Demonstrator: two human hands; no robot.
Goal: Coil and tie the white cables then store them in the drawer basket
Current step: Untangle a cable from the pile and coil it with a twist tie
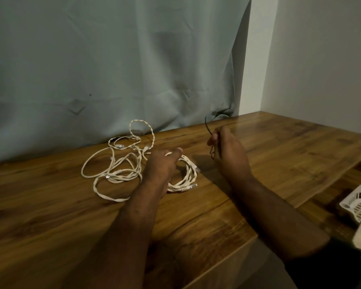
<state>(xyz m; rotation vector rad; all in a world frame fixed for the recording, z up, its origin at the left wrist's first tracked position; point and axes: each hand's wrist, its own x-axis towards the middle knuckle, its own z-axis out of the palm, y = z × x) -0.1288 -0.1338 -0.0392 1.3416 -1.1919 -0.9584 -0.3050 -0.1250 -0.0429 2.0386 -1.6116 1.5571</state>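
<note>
Left hand (162, 162) fingers grasp white cables (113, 170); right hand (227, 151) fingers pinch dark tie (207, 127), half hidden.

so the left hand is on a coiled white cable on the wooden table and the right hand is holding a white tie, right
Not quite: the tie in the right hand is dark, not white, as the head view shows. The rest holds: the left hand rests on a coiled white cable on the wooden table.
</note>
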